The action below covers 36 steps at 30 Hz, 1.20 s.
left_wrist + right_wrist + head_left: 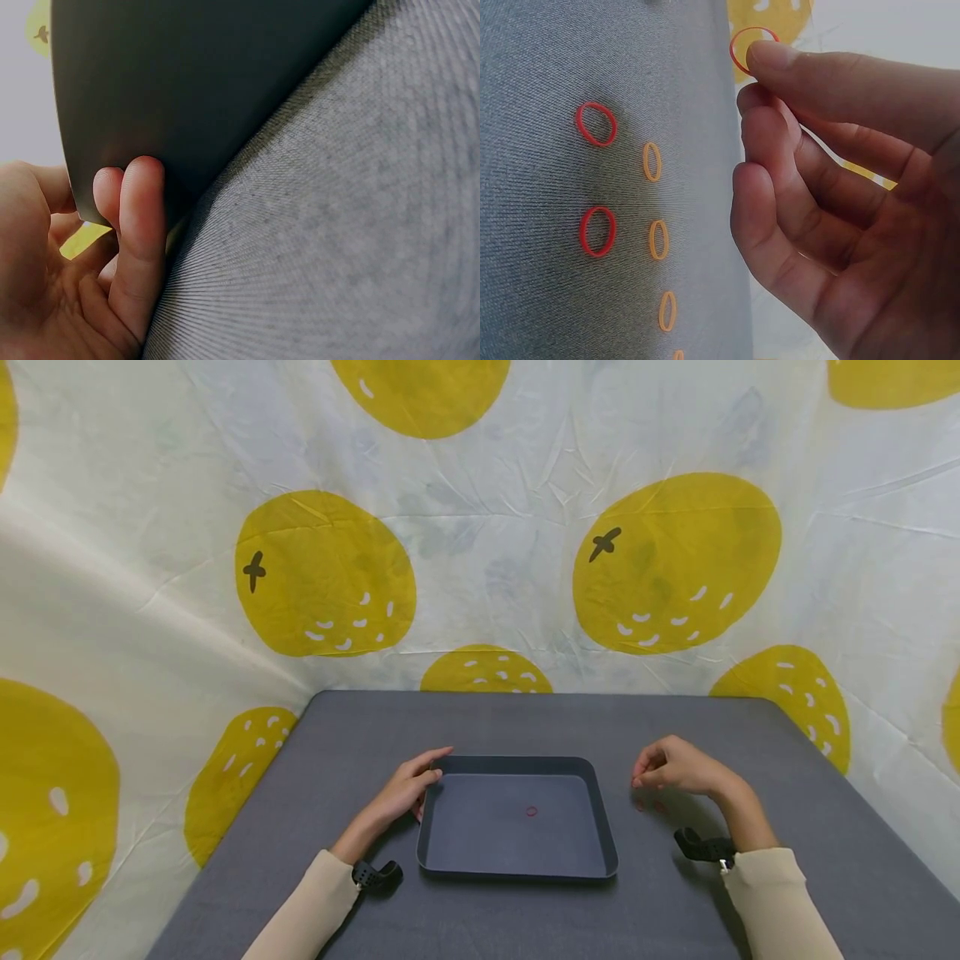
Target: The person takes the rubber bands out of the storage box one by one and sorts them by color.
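My left hand [401, 789] holds the left side of a dark grey baking tray [517, 874]. Its thumb lies over the rim, and fingertips [142, 199] press the outer wall in the left wrist view. Inside the tray lies one small red rubber band [527, 812]. To the right of the tray, my right hand [686, 766] is raised above the table and pinches another red rubber band [732, 54] between thumb and fingertips. Below that hand, two red rubber bands [583, 232] lie on the cloth beside a row of several orange bands [652, 240].
A grey cloth covers the table [487, 922]. White curtains [495, 568] printed with large yellow fruit hang behind it and at both sides. Black straps [378, 877] sit at both wrists, next to the beige sleeves [780, 902].
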Motion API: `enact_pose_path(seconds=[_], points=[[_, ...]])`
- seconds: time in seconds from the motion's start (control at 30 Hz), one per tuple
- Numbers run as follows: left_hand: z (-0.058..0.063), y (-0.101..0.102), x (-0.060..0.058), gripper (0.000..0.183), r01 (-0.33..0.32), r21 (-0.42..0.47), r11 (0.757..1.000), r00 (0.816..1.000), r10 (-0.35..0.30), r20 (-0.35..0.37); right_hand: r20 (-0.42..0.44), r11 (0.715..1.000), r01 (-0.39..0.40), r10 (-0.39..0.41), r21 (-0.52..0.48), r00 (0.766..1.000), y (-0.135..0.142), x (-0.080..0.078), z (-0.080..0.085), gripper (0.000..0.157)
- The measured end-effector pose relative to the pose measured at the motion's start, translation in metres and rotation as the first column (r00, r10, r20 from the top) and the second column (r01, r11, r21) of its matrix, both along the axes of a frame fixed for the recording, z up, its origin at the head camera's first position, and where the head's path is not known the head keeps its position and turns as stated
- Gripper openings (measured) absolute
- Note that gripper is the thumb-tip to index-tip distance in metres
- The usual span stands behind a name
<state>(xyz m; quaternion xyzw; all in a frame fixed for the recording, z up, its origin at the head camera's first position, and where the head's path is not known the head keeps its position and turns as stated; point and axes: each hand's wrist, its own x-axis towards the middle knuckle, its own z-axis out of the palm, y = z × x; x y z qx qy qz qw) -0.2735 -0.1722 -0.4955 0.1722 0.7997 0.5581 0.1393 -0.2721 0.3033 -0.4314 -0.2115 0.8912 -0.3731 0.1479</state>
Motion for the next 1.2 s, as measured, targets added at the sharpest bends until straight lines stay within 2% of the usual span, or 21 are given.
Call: enact_pose_path(seconds=[0.17,0.73,0.77,1.0,1.2], points=[[0.015,0.003,0.009,0.046,0.011,0.014,1.0,1.0,-0.01,-0.006,-0.005,1.0,0.005,-0.005,-0.002,1.0,0.001,0.002,0.0,0.009],[0.015,0.004,0.009,0.046,0.004,0.018,1.0,1.0,-0.004,0.005,-0.005,1.0,0.013,-0.013,-0.006,1.0,0.011,0.004,0.001,0.012],[0.015,0.004,0.009,0.047,0.002,0.019,1.0,1.0,-0.002,0.006,-0.005,1.0,0.017,-0.017,-0.003,1.0,0.011,0.004,0.001,0.012],[-0.014,0.0,-0.006,0.047,-0.03,0.014,0.999,0.999,0.03,-0.009,0.002,0.999,0.033,-0.033,-0.003,0.999,0.013,0.002,0.001,0.013],[-0.015,0.0,-0.006,0.047,-0.052,0.012,0.999,0.999,0.052,-0.01,-0.013,0.999,0.027,-0.027,0.018,1.0,0.013,0.002,-0.001,0.011]])
